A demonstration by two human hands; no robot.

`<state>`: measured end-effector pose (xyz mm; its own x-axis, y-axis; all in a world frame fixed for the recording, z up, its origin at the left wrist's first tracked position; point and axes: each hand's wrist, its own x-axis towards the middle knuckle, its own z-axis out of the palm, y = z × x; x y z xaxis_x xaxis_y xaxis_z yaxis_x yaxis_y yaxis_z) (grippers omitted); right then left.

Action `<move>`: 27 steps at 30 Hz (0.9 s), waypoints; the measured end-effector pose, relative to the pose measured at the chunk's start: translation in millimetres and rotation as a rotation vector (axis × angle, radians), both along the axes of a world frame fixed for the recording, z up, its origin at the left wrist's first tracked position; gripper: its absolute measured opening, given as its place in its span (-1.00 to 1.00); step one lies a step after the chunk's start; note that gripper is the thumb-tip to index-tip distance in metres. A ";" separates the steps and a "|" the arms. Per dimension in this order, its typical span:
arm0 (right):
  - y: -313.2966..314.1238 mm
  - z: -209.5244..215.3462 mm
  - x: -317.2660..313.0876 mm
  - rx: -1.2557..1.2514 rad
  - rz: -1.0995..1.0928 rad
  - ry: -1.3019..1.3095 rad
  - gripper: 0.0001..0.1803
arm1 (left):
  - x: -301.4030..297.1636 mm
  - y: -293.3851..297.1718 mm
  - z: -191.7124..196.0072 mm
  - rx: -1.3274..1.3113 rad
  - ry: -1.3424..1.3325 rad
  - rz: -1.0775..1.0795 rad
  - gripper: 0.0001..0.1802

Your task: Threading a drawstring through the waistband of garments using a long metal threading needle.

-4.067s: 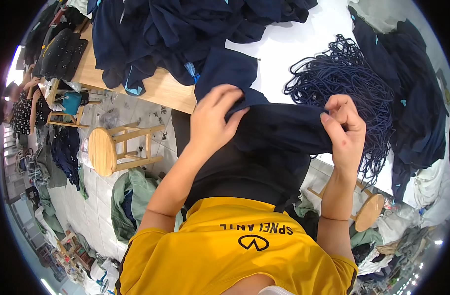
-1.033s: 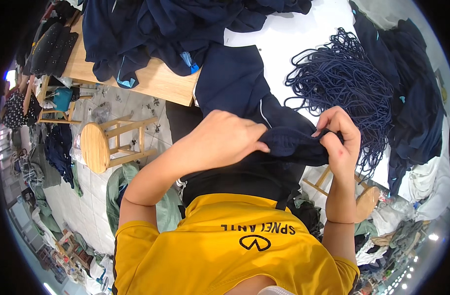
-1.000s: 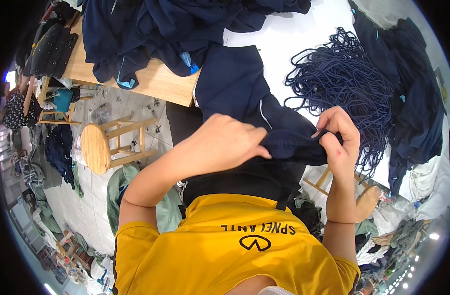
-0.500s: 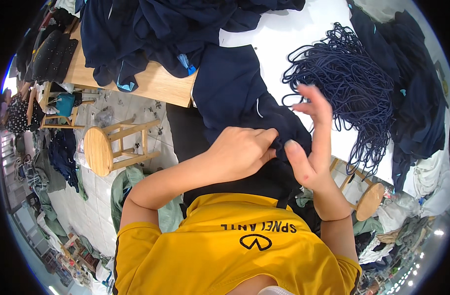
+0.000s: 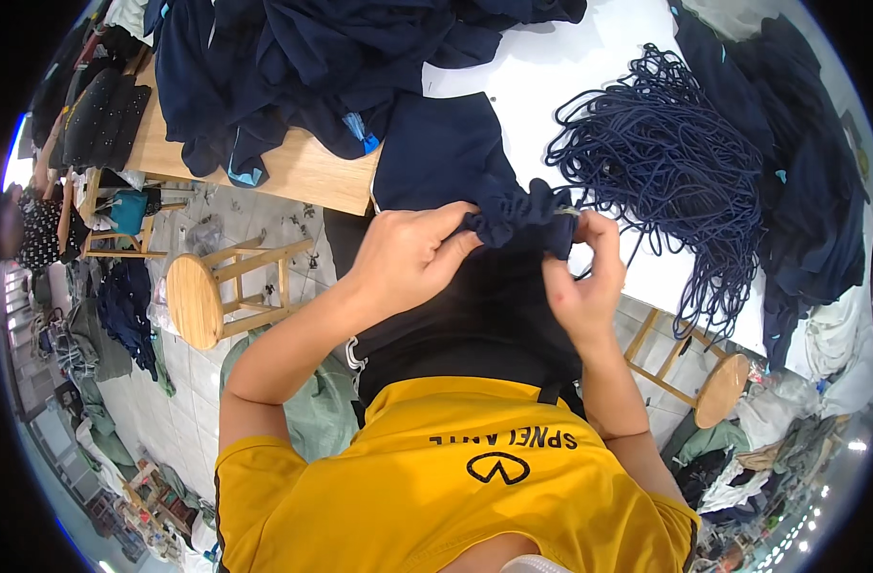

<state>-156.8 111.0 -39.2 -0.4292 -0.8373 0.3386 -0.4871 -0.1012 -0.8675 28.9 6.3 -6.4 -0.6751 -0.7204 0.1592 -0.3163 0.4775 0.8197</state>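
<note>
A navy garment (image 5: 446,148) lies partly on the white table and is lifted at its near edge, where a bunched, ruffled band (image 5: 517,215) runs between my hands. On the band's left end my left hand (image 5: 412,253) pinches the cloth between thumb and fingers. My right hand (image 5: 591,277) is closed on the right end, thumb below and bent fingers above. Beside those fingers shows a small pale strip (image 5: 568,210), too small to name. Right of the garment lies a tangled heap of navy cord (image 5: 665,162).
A heap of navy garments (image 5: 293,76) with light-blue tags covers the far left of the table. More navy cloth (image 5: 813,172) hangs over the right edge. Wooden stools (image 5: 196,296) stand left and right (image 5: 721,392). At the far left another person (image 5: 50,224) is partly visible.
My right hand has come down from spread, raised fingers and closed on the band. My left hand has moved left and up, and the ruffled band now stretches between both hands.
</note>
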 end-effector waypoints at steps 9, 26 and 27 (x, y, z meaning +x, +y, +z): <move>-17.0 31.8 -51.7 0.153 0.527 -0.182 -0.37 | 26.6 -18.9 16.9 -0.355 -0.104 -0.120 -0.80; -31.5 56.1 -55.8 0.074 0.755 -0.140 -0.86 | 34.7 -40.6 21.2 -0.431 -0.202 -0.181 -0.77; -21.1 54.6 -61.6 0.019 0.612 -0.222 -0.84 | 41.9 -47.7 18.8 -0.408 -0.194 -0.129 -0.79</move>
